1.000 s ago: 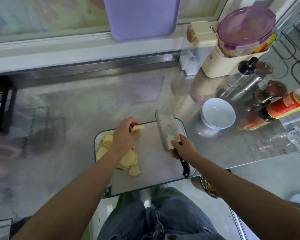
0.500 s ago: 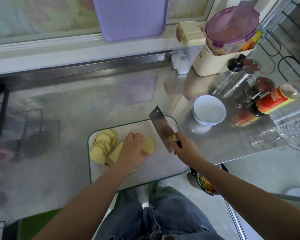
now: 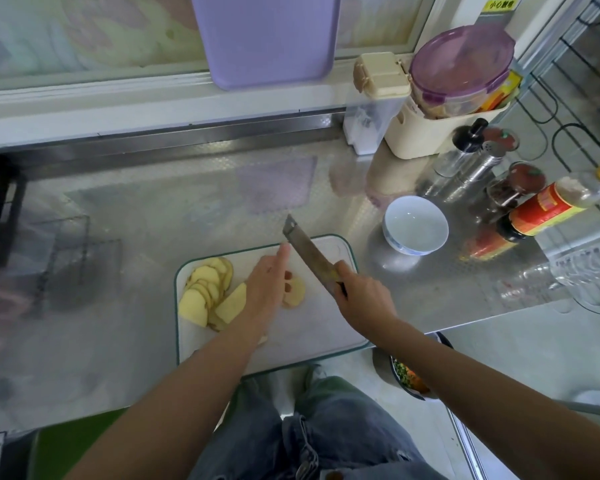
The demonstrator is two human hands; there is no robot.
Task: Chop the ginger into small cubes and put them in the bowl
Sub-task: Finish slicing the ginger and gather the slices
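Observation:
Pale yellow ginger slices (image 3: pixel 207 287) lie fanned on the left half of a white cutting board (image 3: pixel 312 327) with a green rim. My left hand (image 3: pixel 269 289) rests on a small stack of slices (image 3: pixel 295 292) at the board's middle, fingertips pressing it and the index finger stretched toward the blade. My right hand (image 3: pixel 362 299) grips the handle of a cleaver (image 3: pixel 309 252). Its blade angles up and away just right of the stack. The empty white bowl (image 3: pixel 414 225) stands on the counter, right of the board.
Sauce bottles (image 3: pixel 548 207), spice shakers (image 3: pixel 478 157) and a cream caddy (image 3: pixel 430 129) with a purple-lidded box crowd the back right. A lavender board (image 3: pixel 267 36) leans on the window. A bowl of chopped greens (image 3: pixel 409 375) sits below the counter edge.
My left hand set a slice down onto a small stack at the board's middle and now presses it. The cleaver lifted off the board and swung in beside the stack.

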